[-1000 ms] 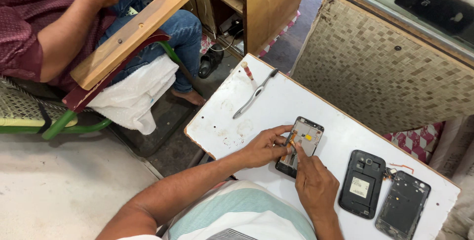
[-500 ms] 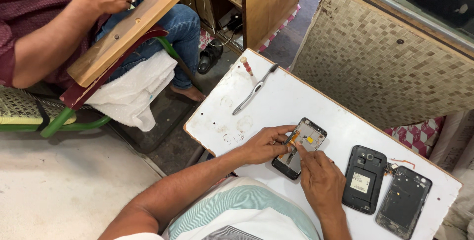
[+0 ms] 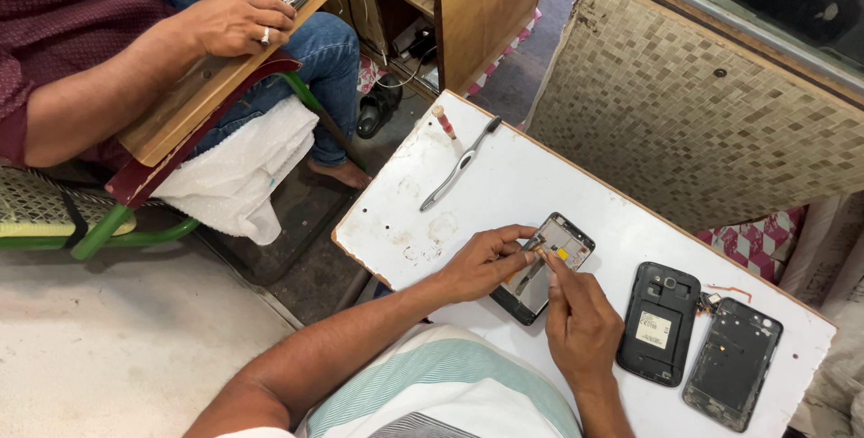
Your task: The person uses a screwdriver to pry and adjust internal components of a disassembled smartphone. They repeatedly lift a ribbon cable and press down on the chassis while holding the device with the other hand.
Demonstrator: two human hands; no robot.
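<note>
An opened phone frame (image 3: 551,258) with bare metal and a small yellow part lies on the white board (image 3: 504,177). My left hand (image 3: 481,262) grips its left edge with thumb and fingers. My right hand (image 3: 580,325) rests on its lower right, with pinched fingers pressing a thin tool, barely visible, onto the middle of the frame. To the right lie a black phone body (image 3: 660,323) with a white label and a dark back cover (image 3: 733,361).
Metal tweezers (image 3: 459,164) and a small red-and-white screwdriver (image 3: 444,121) lie at the board's far end. Another person sits at the left with a wooden plank (image 3: 225,69) on the lap, a hand on a phone part. A tiled counter (image 3: 720,105) stands behind.
The view has shifted slightly. My hands stay on the phone frame with small finger movements. The other person's hand has dropped onto the plank beside a phone part.
</note>
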